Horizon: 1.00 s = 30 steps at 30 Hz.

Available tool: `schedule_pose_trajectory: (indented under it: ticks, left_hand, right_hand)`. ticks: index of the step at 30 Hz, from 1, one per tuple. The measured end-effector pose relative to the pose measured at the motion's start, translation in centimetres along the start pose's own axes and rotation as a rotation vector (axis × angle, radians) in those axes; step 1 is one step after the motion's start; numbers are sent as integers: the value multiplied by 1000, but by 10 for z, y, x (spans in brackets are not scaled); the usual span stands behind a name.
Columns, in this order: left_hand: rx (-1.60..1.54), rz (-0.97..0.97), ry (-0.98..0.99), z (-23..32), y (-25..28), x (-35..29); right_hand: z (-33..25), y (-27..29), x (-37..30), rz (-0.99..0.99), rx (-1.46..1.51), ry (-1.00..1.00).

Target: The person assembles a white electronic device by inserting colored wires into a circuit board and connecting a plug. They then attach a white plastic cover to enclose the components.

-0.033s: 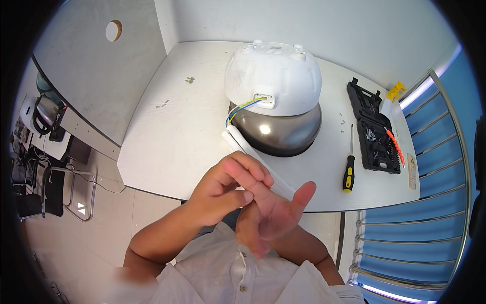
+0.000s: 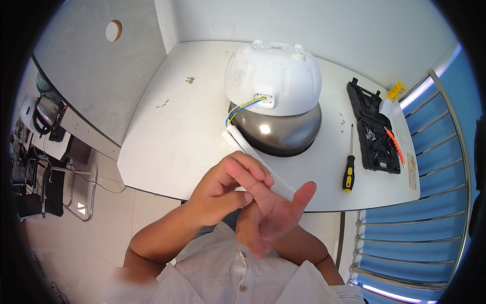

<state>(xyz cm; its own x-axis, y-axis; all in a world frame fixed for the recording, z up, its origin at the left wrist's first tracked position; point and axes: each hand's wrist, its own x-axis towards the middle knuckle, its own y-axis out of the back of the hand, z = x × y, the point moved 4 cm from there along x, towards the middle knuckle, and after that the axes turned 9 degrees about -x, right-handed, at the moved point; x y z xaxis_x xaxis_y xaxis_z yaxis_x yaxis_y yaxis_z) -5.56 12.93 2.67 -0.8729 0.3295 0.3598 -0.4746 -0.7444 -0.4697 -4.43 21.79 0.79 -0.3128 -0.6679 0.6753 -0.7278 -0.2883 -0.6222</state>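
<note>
My left hand [image 2: 223, 190] lies across my right hand [image 2: 276, 215] in front of my chest, its fingers curled over the right hand's fingers. My right hand is spread, thumb out, palm facing me. Neither hand visibly holds an object. Just behind them a white curved plastic strip [image 2: 243, 144] lies on the white table [image 2: 172, 137], running toward a grey metal bowl [image 2: 276, 134]. A white domed appliance shell [image 2: 273, 76] sits on the bowl. Yellow and blue wires [image 2: 243, 107] hang from a small socket in the shell.
A screwdriver with a yellow-and-black handle [image 2: 349, 169] lies right of the bowl. Beyond it sit an open black tool case [image 2: 374, 131] and a small yellow object [image 2: 395, 91]. Small screws [image 2: 190, 79] lie at the table's far left. Blue slats with a metal rail [image 2: 405, 233] run along the right, and a chair [image 2: 55, 192] stands at the left.
</note>
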Motion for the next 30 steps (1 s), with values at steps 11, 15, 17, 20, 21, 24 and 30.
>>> schedule_pose_trajectory:
  ticks: [11, 15, 17, 20, 21, 24, 30]
  left_hand:
    - [35, 11, -5, -1, -2, -2]
    - [-43, 41, 59, -4, -4, -1]
    - [-89, 49, 75, -8, -4, -1]
    - [-75, 49, 63, -13, -2, -1]
    - [-39, 39, 68, -13, 0, -1]
    - [146, 127, 35, -1, 14, -4]
    - [419, 531, -224, 50, 20, -7]
  right_hand:
    - [-2, -8, 2, -65, 191, 111]
    - [-5, -20, 10, -36, 290, 180]
    - [-5, -25, 15, -31, 311, 200]
    - [-4, -28, 19, -39, 220, 191]
    - [-5, -27, 19, -27, 144, 170]
    - [-15, -21, 7, 229, -575, -129]
    - [-53, -4, -13, 634, -1156, 177]
